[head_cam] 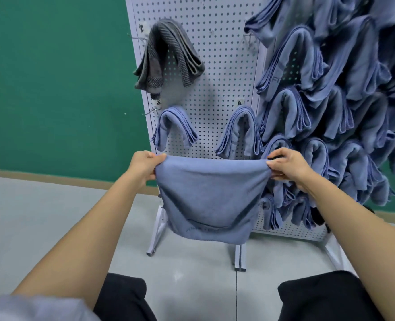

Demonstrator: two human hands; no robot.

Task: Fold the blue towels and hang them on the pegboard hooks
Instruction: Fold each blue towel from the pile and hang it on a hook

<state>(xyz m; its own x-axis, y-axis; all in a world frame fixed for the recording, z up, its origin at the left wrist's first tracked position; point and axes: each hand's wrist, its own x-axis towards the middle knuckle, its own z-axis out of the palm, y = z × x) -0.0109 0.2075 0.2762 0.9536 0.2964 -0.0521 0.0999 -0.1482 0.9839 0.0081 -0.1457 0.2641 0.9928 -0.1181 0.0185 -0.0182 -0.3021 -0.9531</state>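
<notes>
From my head camera, a grey floor (52,216) runs up to a green wall (52,89), and the white pegboard (215,66) stands on its feet just in front of me. A grey striped towel (166,56) is draped over an upper hook, two folded blue towels (173,126) hang below it, and many more hung towels (319,89) crowd the board's right side (overlapping one another).

My left hand (143,167) pinches one top corner of the blue towel (210,198) and my right hand (286,165) pinches the other. The towel is stretched between them, its doubled body hanging below my grip, in front of the board's lower part.
</notes>
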